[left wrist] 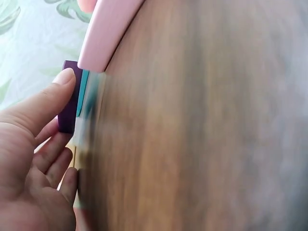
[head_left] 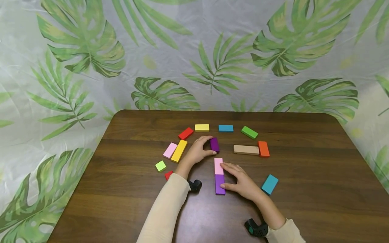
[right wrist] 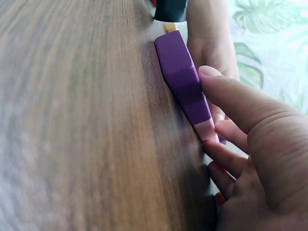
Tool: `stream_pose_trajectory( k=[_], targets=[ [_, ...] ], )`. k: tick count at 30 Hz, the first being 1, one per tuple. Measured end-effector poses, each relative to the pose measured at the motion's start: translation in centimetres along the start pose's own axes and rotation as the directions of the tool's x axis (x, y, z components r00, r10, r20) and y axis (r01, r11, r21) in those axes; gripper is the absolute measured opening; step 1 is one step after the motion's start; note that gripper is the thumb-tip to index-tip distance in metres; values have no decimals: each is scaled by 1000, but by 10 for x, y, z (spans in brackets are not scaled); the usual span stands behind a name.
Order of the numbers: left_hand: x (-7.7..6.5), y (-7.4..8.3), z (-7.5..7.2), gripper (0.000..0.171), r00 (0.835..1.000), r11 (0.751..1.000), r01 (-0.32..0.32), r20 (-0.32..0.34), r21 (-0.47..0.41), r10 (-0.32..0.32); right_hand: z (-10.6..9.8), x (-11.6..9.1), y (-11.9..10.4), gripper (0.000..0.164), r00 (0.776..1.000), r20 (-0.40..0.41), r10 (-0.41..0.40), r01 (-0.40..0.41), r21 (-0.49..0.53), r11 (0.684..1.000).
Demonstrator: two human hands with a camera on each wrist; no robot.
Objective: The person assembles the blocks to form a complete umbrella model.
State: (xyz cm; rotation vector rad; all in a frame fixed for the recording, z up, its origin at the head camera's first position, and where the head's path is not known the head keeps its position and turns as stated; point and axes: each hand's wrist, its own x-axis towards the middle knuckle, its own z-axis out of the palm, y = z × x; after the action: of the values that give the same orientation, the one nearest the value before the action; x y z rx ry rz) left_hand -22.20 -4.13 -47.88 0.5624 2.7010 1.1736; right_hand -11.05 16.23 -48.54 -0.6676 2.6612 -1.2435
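Note:
My left hand (head_left: 198,151) pinches a dark purple block (head_left: 214,144) between thumb and fingers; in the left wrist view the thumb presses on that block (left wrist: 68,96). Just nearer to me, a pink block (head_left: 218,166) and a purple block (head_left: 219,184) lie end to end in one line. Along the right side of this line is my right hand (head_left: 243,182), fingertips at the pink block and thumb at the purple one. In the right wrist view the purple block (right wrist: 178,67) runs on into the pink one, with the thumb against its side.
Left lie a yellow-orange block (head_left: 179,151), a pink block (head_left: 170,150), red ones and a lime block (head_left: 160,166). Yellow (head_left: 202,128), blue (head_left: 226,128) and green (head_left: 249,132) blocks lie behind. Right are a tan block (head_left: 246,150) touching an orange-red one (head_left: 263,149), and a teal block (head_left: 269,184).

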Motion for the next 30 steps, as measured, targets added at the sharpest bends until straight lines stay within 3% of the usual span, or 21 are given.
stream_pose_trajectory(
  k=[10,19,30],
  targets=[
    [-2,-1,6,65,1000,999,-20,11,28,20,1,-1,1,71,1000,-1,-4,4,-2,1000],
    [-3,-1,6,48,999,998,-52,-1,27,52,1,0,1,71,1000,-6,-11,11,-6,1000],
    [-5,0,7,46,997,996,-81,2,39,81,0,1,2,72,1000,-6,-8,8,2,1000]
  ],
)
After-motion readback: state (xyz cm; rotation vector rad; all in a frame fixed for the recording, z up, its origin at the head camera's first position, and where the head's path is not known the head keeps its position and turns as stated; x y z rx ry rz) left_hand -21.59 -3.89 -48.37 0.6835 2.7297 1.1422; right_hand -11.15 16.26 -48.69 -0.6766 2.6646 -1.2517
